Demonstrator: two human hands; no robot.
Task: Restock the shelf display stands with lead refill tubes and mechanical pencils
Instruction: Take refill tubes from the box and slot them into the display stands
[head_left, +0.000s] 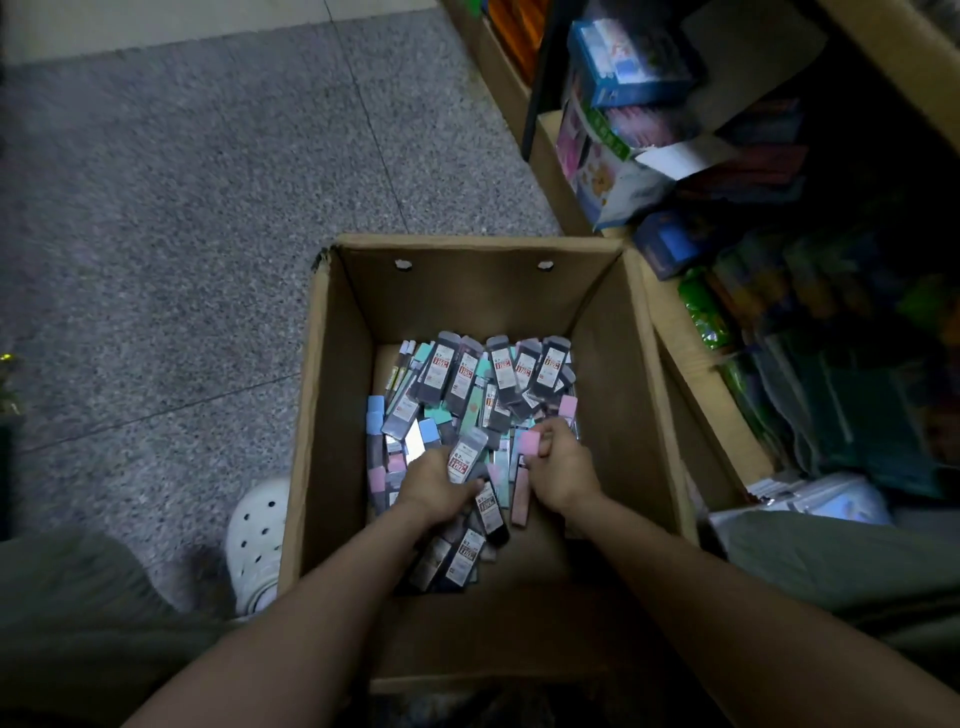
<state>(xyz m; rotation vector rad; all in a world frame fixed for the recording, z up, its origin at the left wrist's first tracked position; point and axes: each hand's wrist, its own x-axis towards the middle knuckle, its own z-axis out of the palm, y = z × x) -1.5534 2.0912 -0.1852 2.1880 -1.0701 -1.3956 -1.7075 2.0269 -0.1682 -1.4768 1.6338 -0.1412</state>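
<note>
1. lead refill tubes (470, 384) are heaped in an open cardboard box (332, 395) on the floor.
2. several dark tubes (467, 460) are gripped by the left hand (434, 486).
3. a pink-capped tube (531, 444) is pinched by the right hand (558, 467).

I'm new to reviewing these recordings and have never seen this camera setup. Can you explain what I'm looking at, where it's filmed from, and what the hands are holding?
There is no machine here: a person wears one wide-angle camera on the head, looking down at their own bare arms. Both hands reach into an open cardboard box standing on a speckled floor. Inside lies a loose pile of lead refill tubes, dark ones with labels and pastel ones. The left hand grips several dark labelled tubes. The right hand holds a pink tube. A white shoe shows beside the box, and crowded shelves stand to the right.
</note>
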